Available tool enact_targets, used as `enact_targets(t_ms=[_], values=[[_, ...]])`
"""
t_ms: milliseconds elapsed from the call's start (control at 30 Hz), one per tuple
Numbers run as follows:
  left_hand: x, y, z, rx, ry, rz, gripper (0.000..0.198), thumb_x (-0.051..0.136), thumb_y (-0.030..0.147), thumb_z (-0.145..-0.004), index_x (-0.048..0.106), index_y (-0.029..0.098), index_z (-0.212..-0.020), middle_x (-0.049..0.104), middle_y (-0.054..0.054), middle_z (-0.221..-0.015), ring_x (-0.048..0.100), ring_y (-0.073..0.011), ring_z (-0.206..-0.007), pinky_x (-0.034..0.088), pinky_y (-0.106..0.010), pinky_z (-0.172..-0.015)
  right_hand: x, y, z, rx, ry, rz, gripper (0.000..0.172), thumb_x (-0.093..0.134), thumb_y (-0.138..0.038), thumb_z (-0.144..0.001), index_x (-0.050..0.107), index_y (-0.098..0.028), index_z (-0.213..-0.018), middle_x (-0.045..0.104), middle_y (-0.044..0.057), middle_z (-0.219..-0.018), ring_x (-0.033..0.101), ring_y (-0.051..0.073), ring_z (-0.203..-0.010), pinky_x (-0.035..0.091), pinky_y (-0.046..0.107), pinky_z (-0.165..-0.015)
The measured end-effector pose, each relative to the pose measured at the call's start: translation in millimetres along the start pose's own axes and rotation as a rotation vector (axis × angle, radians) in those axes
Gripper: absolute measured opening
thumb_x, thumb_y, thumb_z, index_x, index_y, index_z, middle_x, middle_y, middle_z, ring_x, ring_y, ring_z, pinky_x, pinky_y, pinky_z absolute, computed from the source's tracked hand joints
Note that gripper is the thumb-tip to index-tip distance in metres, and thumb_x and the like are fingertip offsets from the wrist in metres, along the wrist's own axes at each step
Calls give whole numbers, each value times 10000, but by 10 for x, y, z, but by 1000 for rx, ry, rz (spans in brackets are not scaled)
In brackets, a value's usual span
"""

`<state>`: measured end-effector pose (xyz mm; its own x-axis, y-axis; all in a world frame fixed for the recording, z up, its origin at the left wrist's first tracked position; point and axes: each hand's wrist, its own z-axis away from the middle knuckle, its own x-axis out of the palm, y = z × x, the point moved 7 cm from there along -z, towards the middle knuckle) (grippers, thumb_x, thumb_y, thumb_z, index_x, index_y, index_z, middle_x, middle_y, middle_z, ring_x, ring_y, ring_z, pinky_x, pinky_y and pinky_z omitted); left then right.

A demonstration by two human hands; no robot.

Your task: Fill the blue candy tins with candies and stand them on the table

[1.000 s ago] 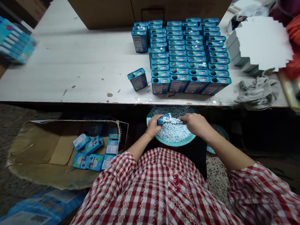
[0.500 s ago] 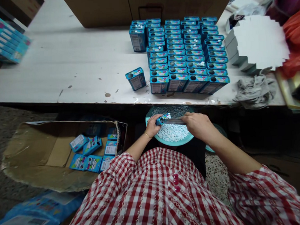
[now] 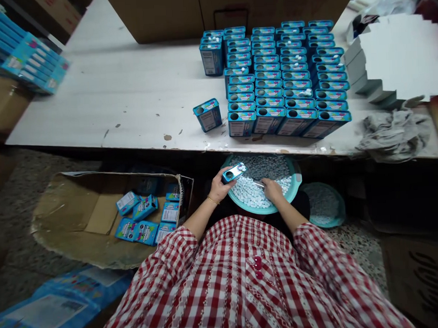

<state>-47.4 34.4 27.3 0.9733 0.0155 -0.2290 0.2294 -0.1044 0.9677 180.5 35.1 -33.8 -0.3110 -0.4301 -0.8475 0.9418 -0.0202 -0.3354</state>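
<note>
Both hands part: left hand (image 3: pixel 220 184) lifts a blue box (image 3: pixel 233 172), fingers wrapped round it; right hand (image 3: pixel 272 189) grips a scoop (image 3: pixel 259 184) in the teal basin (image 3: pixel 294 187) of white tablets (image 3: pixel 251 194).

- The left hand (image 3: pixel 220 184) is raised just below the table's near edge, forearm bare and angled up from a red-and-white checked sleeve, a thin bangle at the wrist.
- Its fingers (image 3: pixel 225 176) are curled closed around a small blue box (image 3: pixel 233 172), palm turned inward.
- The right hand (image 3: pixel 273 190) sits lower and to the right, palm down, back of the hand toward the camera.
- Its fingers are bent around a small scoop-like piece (image 3: pixel 259 184), only partly visible.
- Both elbows are bent, with the forearms converging ahead of the torso.
</note>
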Motion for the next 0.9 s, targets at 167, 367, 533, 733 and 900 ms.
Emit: enact_targets(t_ms=[167, 367, 533, 733, 900], values=[[-166, -87, 13, -64, 49, -35, 480, 713, 271, -639, 559, 146, -1076, 642, -79, -1026, 611, -188, -912, 485, -342, -856, -16, 49, -54, -37, 25, -151, 299, 399, -186, -838, 677, -177, -949, 684, 50, -942, 596, 166, -864, 425, 235, -718], [17, -139, -35, -49, 4, -44, 451, 677, 184, -645, 562, 162, -1080, 629, -72, -1061, 599, -196, -970, 463, -348, -903, -717, 81, 263, -218, 134, -433, 265, 464, -211, -780, 687, -171, -918, 682, 50, -819, 598, 158, -725, 454, 262, -671], [314, -17, -67, 8, -93, -89, 446, 647, 140, -655, 562, 171, -1091, 603, -77, -1120, 565, -209, -1050, 431, -362, -954, -1285, -441, 549, -297, 130, -137, 291, 432, -203, -821, 688, -215, -960, 674, 45, -906, 599, 163, -835, 422, 245, -702], [385, 79, -73, 65, -106, -155, 447, 631, 125, -654, 566, 183, -1092, 602, -76, -1109, 554, -217, -1054, 422, -385, -958, -1466, -962, 671, -238, -35, 435, 330, 380, -108, -811, 666, -212, -938, 638, 68, -915, 603, 166, -794, 376, 238, -622], [384, 48, -72, 88, -106, -137, 450, 634, 106, -630, 578, 191, -1068, 599, -69, -1104, 549, -216, -1059, 412, -396, -968, -1583, -1190, 779, -282, -33, 563, 296, 355, -112, -834, 642, -162, -889, 614, 99, -885, 592, 190, -803, 357, 246, -572]])
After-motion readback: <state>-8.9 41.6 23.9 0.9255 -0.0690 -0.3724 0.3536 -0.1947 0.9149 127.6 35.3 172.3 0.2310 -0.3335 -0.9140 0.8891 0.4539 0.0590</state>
